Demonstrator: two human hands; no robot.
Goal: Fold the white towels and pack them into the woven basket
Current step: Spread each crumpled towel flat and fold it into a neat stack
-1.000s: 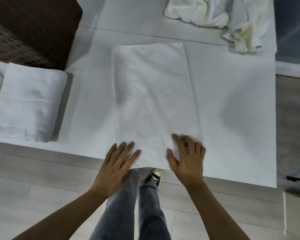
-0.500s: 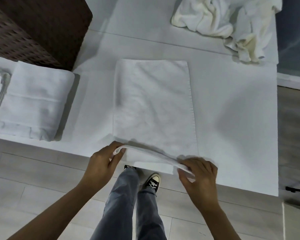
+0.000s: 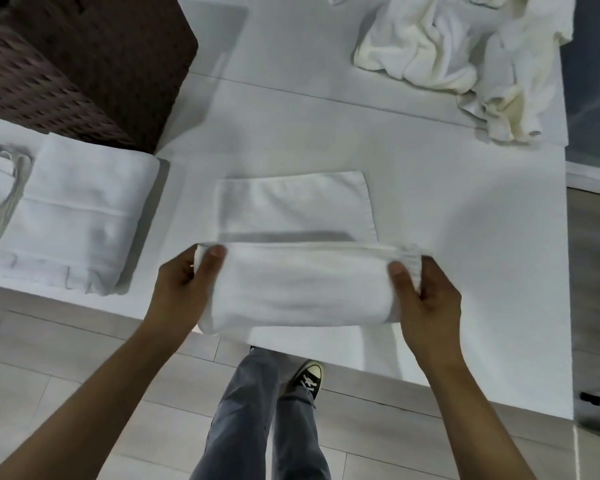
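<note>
Task status: partly complete. At left of frame, one folded towel (image 3: 80,209) lies finished on the table (image 3: 465,237), unpacked. At centre, the left hand (image 3: 181,285) and right hand (image 3: 426,299) each pinch a near corner of the white towel (image 3: 298,282), lifted mid-fold. At upper right, crumpled towels (image 3: 458,57) await folding. The woven basket (image 3: 84,57), upper left: interior not visible.

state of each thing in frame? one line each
towel: near half lifted, mid-fold
left hand: grips towel's left corner
right hand: grips towel's right corner
folded towel: lies left, done
pile: crumpled, unfolded
basket: upright, inside not visible
</note>
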